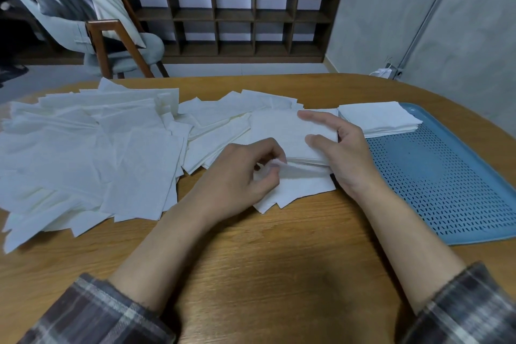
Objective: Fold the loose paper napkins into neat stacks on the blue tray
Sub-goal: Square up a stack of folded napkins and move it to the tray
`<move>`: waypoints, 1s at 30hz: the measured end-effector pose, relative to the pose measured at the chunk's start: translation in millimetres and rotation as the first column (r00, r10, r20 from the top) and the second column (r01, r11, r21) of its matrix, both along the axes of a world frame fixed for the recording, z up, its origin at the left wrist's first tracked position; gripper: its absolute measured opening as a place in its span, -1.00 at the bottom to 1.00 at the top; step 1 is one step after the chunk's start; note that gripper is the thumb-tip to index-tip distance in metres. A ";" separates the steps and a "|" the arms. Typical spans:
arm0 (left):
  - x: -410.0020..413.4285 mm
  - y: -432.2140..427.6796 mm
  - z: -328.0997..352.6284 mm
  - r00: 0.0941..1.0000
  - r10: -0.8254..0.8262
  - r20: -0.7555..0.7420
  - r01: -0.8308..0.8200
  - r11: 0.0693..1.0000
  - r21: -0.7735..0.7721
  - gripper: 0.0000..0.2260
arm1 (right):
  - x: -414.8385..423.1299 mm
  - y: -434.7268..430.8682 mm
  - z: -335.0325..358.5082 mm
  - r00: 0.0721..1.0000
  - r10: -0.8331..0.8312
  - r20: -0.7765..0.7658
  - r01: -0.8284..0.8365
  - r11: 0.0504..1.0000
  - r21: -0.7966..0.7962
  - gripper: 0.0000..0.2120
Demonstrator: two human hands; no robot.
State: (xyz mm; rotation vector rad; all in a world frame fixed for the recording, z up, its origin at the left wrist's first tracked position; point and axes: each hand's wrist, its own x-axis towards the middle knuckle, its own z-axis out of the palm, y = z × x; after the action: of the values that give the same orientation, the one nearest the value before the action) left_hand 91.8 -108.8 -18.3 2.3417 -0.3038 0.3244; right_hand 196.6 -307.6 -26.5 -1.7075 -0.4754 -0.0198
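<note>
Seemingly mid-fold, left of the tray (446,176): napkin (301,184) pinched by left hand (240,173); pile (279,128) pressed by straight-fingered right hand (343,153); edges likely need aligning next.

table (265,260): wood, visible grain, smooth satin finish. paper napkins (83,162): matt, soft, lightly creased. blue tray (446,190): plastic, perforated, smooth, slight sheen. sleeves (97,313): plaid woven cloth, fuzzy. shelf unit (234,14): dark matt wood. chair (103,45): wood frame, grey fabric upholstery.
</note>
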 end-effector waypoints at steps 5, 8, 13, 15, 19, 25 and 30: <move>3.5 -5.0 -13.6 0.995 -0.083 -0.057 0.093 0.970 0.225 -0.81 | -0.1 -1.1 0.4 1.000 -0.006 0.005 0.006 1.000 -0.009 -0.59; 4.9 -6.7 -17.9 0.996 -0.087 0.007 0.082 0.967 0.242 -0.88 | -0.2 -1.6 1.3 1.000 -0.020 0.003 0.020 1.000 -0.004 -0.59; -2.8 -8.7 -6.0 0.991 -0.113 -0.066 0.123 0.975 0.187 -0.80 | -0.8 -2.4 3.4 0.998 -0.057 -0.008 0.057 0.998 0.009 -0.59; -4.6 -6.9 -2.3 0.988 -0.109 -0.111 0.128 0.975 0.183 -0.83 | -0.7 -2.7 4.5 0.998 -0.068 -0.009 0.068 0.998 0.015 -0.59; -4.2 -6.2 -0.6 0.983 -0.065 -0.169 0.092 0.984 0.155 -0.68 | -0.8 -1.9 4.4 0.997 -0.073 0.011 0.073 0.997 0.016 -0.59; 7.3 -2.6 -18.1 0.999 0.016 0.039 -0.021 0.993 0.120 -0.78 | -1.1 -2.1 5.7 0.994 -0.106 0.012 0.106 0.994 0.017 -0.59; 10.8 -8.4 -22.5 0.987 0.107 0.122 -0.114 0.992 0.047 -0.92 | -3.0 -0.4 5.4 0.995 -0.094 0.021 0.093 0.995 0.023 -0.59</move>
State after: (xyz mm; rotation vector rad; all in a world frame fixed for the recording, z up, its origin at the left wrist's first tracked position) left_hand 102.6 -117.2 -40.8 2.4024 -0.2428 0.5177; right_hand 193.5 -308.0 -21.1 -1.7080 -0.4096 -0.1109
